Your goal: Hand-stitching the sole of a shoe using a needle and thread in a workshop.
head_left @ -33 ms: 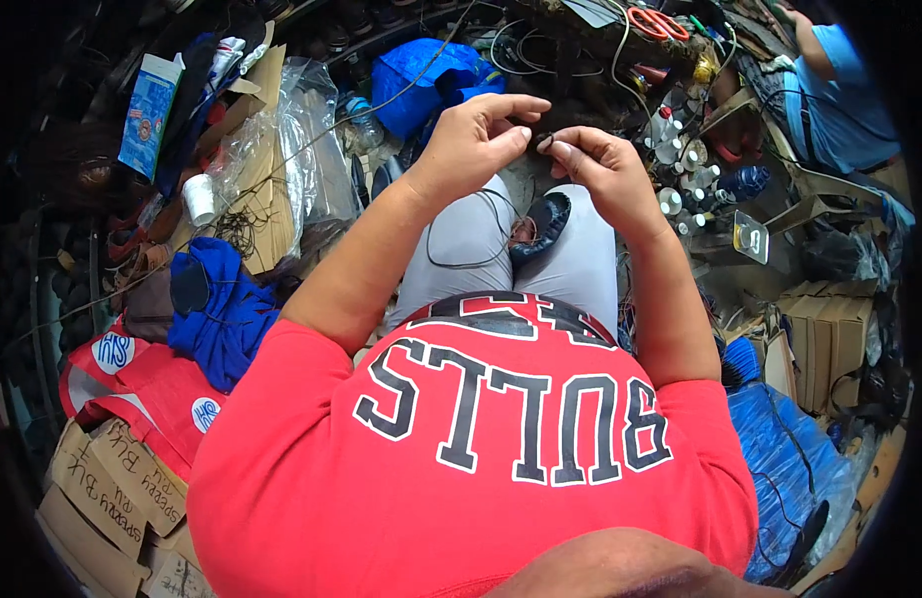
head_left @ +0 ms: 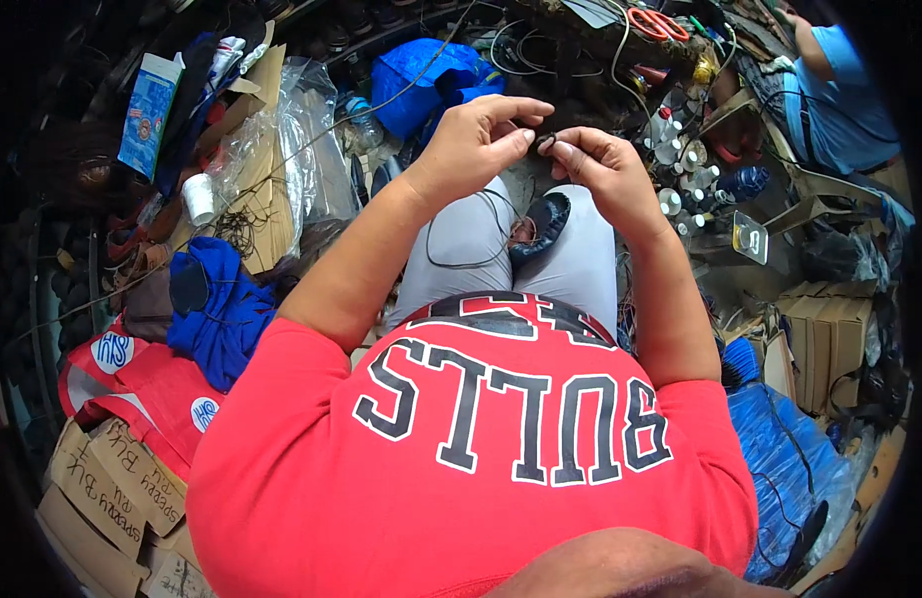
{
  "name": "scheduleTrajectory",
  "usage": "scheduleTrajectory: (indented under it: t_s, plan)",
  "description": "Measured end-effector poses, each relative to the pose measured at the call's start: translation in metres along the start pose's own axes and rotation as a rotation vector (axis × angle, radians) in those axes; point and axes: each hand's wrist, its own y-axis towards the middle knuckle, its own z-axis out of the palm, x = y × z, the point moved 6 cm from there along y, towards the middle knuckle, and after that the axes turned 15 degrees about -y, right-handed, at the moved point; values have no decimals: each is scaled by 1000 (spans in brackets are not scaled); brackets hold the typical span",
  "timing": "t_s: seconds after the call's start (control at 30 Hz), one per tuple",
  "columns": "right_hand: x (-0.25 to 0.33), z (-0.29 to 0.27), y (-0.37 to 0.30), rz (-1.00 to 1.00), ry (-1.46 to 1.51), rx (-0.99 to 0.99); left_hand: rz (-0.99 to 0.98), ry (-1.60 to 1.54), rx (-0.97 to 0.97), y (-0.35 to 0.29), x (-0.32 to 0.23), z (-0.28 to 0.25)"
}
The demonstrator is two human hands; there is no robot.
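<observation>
Both hands are raised close together above my knees. My left hand [head_left: 484,137] has its index finger stretched out, while its thumb and curled fingers come together in a pinch. Facing it, my right hand [head_left: 598,167] pinches thumb against forefinger, with a small dark bit at the tips too small to name. A thin dark cord [head_left: 461,265] hangs in a loop over my left thigh; whether it reaches my fingers is hidden. Between my knees rests a dark shoe [head_left: 550,224], its opening partly showing, touched by neither hand.
White-capped bottles [head_left: 670,149] crowd the right side, near orange-handled scissors [head_left: 660,24] and another person's blue sleeve [head_left: 847,95]. Flattened cardboard [head_left: 266,214], a white cup [head_left: 198,198] and blue cloth [head_left: 222,314] lie left. A blue bag [head_left: 426,80] sits ahead; cardboard boxes [head_left: 819,334] stand right.
</observation>
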Motion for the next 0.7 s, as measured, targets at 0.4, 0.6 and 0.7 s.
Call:
scheduleTrajectory:
  t_s: [0.4, 0.6, 0.7]
  plan:
    - [-3, 1, 1, 15, 82, 98, 104, 448, 356, 10, -20, 12]
    - [-9, 6, -2, -17, 188, 165, 165, 460, 355, 12, -24, 11]
    - [-37, 19, -12, 128, 385, 301, 112, 438, 298, 17, -19, 4]
